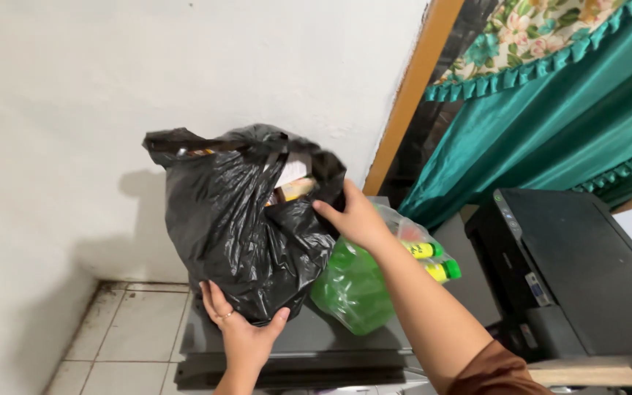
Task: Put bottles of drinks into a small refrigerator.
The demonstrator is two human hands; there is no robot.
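A black plastic bag [246,227], full and crumpled, stands on a dark flat tabletop [330,344] near its left edge, close to the white wall [111,88]. The left hand [243,333] cups the bag's bottom from the near side, palm against the plastic, fingers spread and curled up around the lower bulge; a ring shows on one finger. The right hand [352,216] reaches in from the right and its grip pinches the bag's rim at the open mouth, fingers over the edge of the plastic and thumb hidden behind it. Inside the mouth a pale paper packet and a yellowish wrapper [294,189] show, too crumpled to tell further. The bag's handles [184,143] hang loose toward the upper left.

Just to the right of the black bag, touching it, lies a clear plastic bag [356,285] holding something green, with two yellow tubes with green caps [433,260] poking out toward the right edge of the tabletop. Further right, apart from the tabletop, a black printer [572,271] sits on a wooden shelf [594,373]. Behind it hang teal curtains [550,132] with a floral valance, beside a wooden door frame [411,88]. Below the left edge, tiled floor [126,329] shows
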